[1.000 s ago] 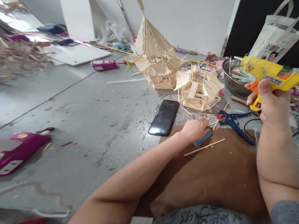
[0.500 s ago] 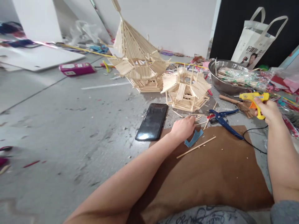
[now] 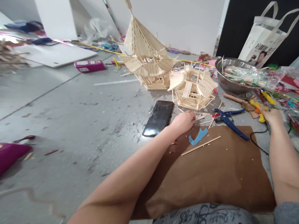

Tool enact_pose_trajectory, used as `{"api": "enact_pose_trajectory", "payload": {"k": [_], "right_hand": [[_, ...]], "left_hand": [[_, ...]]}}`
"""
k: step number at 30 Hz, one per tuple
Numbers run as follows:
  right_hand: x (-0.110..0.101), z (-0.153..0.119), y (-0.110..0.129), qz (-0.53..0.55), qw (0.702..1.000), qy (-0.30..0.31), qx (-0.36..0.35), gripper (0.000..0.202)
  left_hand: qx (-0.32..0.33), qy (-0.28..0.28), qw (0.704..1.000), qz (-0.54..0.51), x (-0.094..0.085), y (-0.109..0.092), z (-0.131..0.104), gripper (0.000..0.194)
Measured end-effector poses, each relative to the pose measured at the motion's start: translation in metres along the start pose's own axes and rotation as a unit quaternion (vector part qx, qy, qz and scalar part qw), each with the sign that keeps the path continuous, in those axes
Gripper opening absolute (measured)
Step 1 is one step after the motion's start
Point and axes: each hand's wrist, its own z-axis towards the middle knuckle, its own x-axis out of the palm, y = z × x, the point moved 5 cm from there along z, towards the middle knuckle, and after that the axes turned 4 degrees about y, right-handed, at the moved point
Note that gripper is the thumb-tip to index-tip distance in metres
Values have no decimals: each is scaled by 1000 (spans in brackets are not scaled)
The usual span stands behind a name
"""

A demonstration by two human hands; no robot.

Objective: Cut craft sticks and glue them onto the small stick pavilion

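My left hand (image 3: 184,121) reaches over the top edge of a brown cardboard sheet (image 3: 210,177), its fingertips pinched on a short wooden stick (image 3: 200,118) among several loose ones. A blue scrap (image 3: 198,137) and a long stick (image 3: 201,145) lie just below it. My right hand (image 3: 272,115) is far right, low at the floor, closed on the handle of a yellow glue gun (image 3: 258,107) whose black cord trails across the cardboard corner. Blue pliers (image 3: 230,122) lie between the hands.
A black phone (image 3: 159,117) lies left of my left hand. Behind stand a tall stick pagoda (image 3: 146,59) and a smaller stick model (image 3: 192,88). A steel bowl (image 3: 227,83) of packed sticks, a white tote bag (image 3: 266,34), a pink box (image 3: 90,66) and a magenta object (image 3: 9,154) lie around.
My right hand has lowered the glue gun from up near my face down to the floor at the right. My left hand has moved off the blue scrap towards the loose sticks.
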Motion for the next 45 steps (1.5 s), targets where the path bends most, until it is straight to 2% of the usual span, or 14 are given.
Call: {"api": "enact_pose_trajectory", "payload": {"k": [3, 5, 8, 11, 15, 18, 21, 24, 27, 33, 37, 39, 42, 45], "right_hand": [[-11, -6, -3, -87, 990, 27, 110, 65], [-24, -12, 11, -91, 990, 7, 106, 64], [-39, -26, 50, -23, 1000, -11, 13, 49], [-39, -50, 98, 83, 988, 37, -125, 38], [-25, -87, 151, 88, 958, 110, -249, 29], [-13, -106, 176, 85, 922, 160, -342, 25], [-1, -120, 190, 34, 888, 196, -415, 24], [11, -131, 197, -61, 866, 216, -447, 28], [19, -140, 203, -134, 843, 209, -478, 31], [22, -146, 208, -149, 831, 186, -502, 31], [18, -151, 206, -44, 826, 242, -507, 27], [17, -154, 205, -4, 814, 277, -512, 25], [20, -154, 202, 2, 817, 291, -498, 23], [25, -150, 199, -5, 833, 273, -482, 23]], "left_hand": [[3, 4, 1000, 14, 0, 4, 0, 19], [6, 12, 999, 35, 1, 4, 0, 22], [13, 11, 998, 56, 2, 3, -2, 24], [18, -5, 999, 37, -3, 1, -3, 22], [3, -22, 995, -99, -15, -1, -6, 16], [6, 20, 957, -288, -16, -7, -8, 12], [13, 84, 885, -457, -10, -14, -10, 12], [3, 90, 834, -545, -4, -14, -9, 9], [-7, 89, 814, -574, 0, -12, -8, 9], [11, 98, 809, -579, 1, -14, -7, 11], [19, 104, 815, -569, 1, -17, -6, 14], [15, 103, 833, -543, -2, -16, -7, 13], [17, 96, 887, -451, -14, -9, -10, 10], [72, 145, 935, -315, -24, -8, -16, 11]]}}
